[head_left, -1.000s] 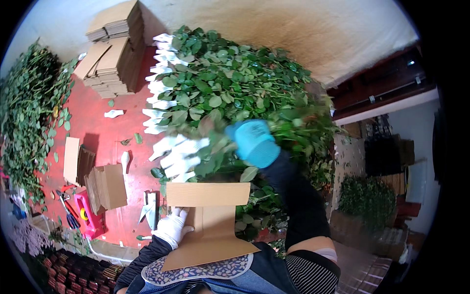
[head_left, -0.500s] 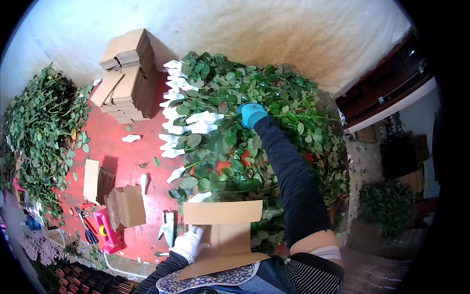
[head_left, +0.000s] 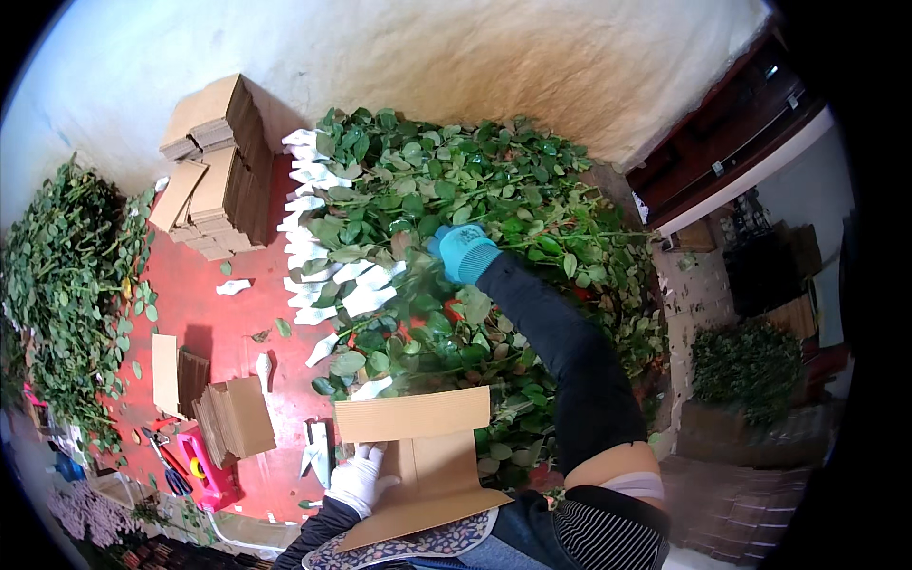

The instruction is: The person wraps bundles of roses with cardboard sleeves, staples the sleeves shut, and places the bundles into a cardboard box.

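My right hand, in a blue knit glove, reaches far into the heap of green leafy stems with white-wrapped buds; I cannot tell its grip. My left hand, white-gloved, clasps the near left edge of a folded brown cardboard sheet.

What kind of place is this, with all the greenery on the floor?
Probably a cut-flower packing area: a heap of leafy stems with white-wrapped buds lies on the red floor, stacks of flattened cardboard boxes stand beside it, and the left hand holds a corrugated cardboard sheet.
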{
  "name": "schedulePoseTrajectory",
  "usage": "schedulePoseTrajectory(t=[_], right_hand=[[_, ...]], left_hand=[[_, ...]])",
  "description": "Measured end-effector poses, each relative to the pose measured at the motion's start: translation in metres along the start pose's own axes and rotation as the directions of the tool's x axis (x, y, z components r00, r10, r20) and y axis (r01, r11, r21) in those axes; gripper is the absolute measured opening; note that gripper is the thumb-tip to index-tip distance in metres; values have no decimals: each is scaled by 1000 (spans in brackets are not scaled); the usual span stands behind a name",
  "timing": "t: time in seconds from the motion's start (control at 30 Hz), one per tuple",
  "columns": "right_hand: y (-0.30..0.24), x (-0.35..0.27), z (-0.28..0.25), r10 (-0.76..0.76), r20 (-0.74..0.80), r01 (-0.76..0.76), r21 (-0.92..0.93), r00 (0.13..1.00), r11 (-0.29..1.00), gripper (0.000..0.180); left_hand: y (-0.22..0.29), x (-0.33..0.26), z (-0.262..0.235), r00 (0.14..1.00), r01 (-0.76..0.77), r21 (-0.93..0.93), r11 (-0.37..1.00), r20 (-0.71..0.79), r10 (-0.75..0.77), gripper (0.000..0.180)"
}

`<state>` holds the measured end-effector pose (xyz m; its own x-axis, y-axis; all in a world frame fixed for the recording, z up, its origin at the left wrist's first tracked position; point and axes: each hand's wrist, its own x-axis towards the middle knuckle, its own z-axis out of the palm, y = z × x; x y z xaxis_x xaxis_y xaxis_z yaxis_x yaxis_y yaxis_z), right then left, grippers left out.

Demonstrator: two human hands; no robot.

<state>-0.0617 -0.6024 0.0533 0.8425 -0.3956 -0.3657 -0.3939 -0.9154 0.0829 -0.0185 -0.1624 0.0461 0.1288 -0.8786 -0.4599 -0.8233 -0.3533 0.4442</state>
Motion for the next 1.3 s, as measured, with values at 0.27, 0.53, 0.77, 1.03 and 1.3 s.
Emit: schedulePoseTrajectory(t=[0.27,0.53,0.77,1.03,1.3], right_hand=[[-46,-92,6,-144,-93,140,-48,985,989,30],[-31,-163,-47,-96,10,96,2,995,995,57],[-5,-179,-128,70,-438,-55,47,896,997,47],[-91,-102,-4,-320,27,321,-81,947,944,38],[-101,-89,24,-273,156,277,-6,949,961,36]], left_hand=[[-7,-1,10,995,71,-65,995,79,-65,75],[-5,-2,1,998,31,-89,996,66,-25,83],[-4,-5,2,999,20,-130,991,44,-15,85],[-3,-5,5,1000,-17,-143,990,5,18,79],[-8,-8,6,1000,-6,-122,992,4,6,75]])
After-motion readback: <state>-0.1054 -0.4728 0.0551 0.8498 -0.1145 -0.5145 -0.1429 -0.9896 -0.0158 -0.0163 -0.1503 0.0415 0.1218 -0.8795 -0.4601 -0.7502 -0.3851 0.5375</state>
